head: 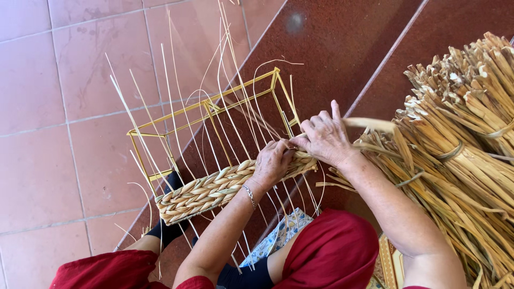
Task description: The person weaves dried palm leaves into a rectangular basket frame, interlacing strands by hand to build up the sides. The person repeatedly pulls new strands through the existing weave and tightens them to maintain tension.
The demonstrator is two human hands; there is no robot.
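Left hand (pixel 272 162) lies w/ fingers curled over the right end of the braided straw band (pixel 225 187), pressing it. Right hand (pixel 324 138) at approx 2 o'clock of it, touching, fingers bent and pinching a flat straw strand (pixel 375 124) where it meets the braid; index tip lifted. Band runs along the near side of a yellow wire frame (pixel 209 109), thin stakes (pixel 176 101) sticking up thru it. Frame sits on the tiled floor (pixel 64 80). Bundles of dried straw (pixel 460 139) at 3 o'clock.
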